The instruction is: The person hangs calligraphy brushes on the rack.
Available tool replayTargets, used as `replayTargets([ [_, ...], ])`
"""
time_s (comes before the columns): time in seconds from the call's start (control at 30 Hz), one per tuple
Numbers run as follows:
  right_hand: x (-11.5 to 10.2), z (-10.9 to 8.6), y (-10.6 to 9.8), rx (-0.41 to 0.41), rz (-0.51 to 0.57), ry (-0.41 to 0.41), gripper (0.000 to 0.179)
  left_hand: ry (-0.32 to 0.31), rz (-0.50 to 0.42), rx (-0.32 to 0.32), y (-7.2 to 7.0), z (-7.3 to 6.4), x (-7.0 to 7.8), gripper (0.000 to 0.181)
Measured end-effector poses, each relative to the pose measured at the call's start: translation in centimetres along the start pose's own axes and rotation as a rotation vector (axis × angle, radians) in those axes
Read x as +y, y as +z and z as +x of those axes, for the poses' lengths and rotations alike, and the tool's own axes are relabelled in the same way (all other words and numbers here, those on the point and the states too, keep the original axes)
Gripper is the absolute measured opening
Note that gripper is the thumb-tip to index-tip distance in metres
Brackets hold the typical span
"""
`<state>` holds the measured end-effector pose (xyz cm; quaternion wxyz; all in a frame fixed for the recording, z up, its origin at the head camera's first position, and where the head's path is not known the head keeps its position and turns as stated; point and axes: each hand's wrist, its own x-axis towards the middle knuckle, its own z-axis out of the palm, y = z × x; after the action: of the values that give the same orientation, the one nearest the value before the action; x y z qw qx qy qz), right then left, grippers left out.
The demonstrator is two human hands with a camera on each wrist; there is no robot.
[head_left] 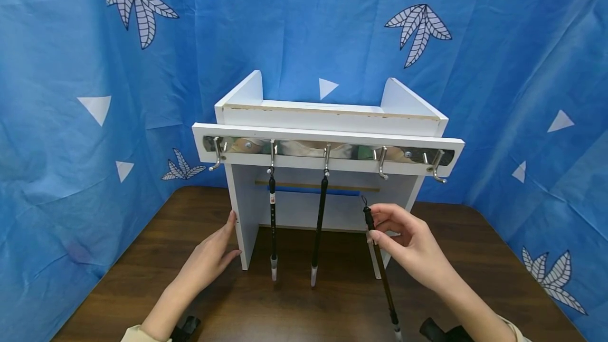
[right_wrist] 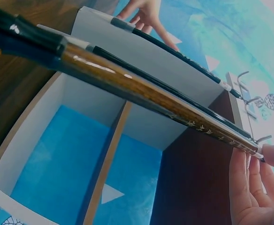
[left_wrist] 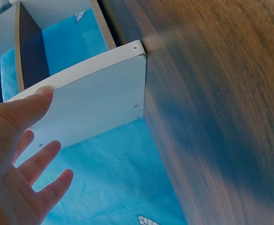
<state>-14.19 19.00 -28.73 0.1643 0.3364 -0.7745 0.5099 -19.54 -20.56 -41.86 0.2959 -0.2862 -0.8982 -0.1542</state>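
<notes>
In the head view my right hand [head_left: 410, 244] pinches a brown-handled writing brush [head_left: 383, 276] near its top, between thumb and fingers. The brush has a hanging loop [head_left: 364, 200] and slants down with its tip lowest, below the hook rail [head_left: 351, 151]. Two black-handled brushes, one on the left [head_left: 273, 220] and one in the middle [head_left: 320, 228], hang from hooks by their upper ends. My left hand [head_left: 204, 263] touches the white rack's left side panel [head_left: 243, 215]. In the left wrist view its thumb [left_wrist: 44, 93] lies on the panel edge, other fingers spread.
Three hooks, at the far left [head_left: 216, 153], right of the middle [head_left: 382, 162] and far right [head_left: 436, 167], carry nothing. The rack stands on a dark wooden table [head_left: 304, 310]. A blue patterned curtain [head_left: 304, 30] surrounds the table.
</notes>
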Motion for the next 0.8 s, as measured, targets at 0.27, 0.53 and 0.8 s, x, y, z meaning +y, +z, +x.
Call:
replayTargets([
  [0.27,-0.4,0.2,-0.4,0.039,-0.004,-0.015,0.038,-0.012,-0.006,-0.006,-0.1,0.0,-0.1,0.118],
  [0.53,-0.7,0.3,-0.8,0.054,0.06,-0.002,0.038,-0.005,-0.001,-0.004,0.0,0.0,-0.1,0.118],
  [0.8,-0.8,0.4,-1.1,0.051,0.121,0.014,0.039,-0.003,-0.006,-0.004,0.0,0.0,0.0,0.119],
])
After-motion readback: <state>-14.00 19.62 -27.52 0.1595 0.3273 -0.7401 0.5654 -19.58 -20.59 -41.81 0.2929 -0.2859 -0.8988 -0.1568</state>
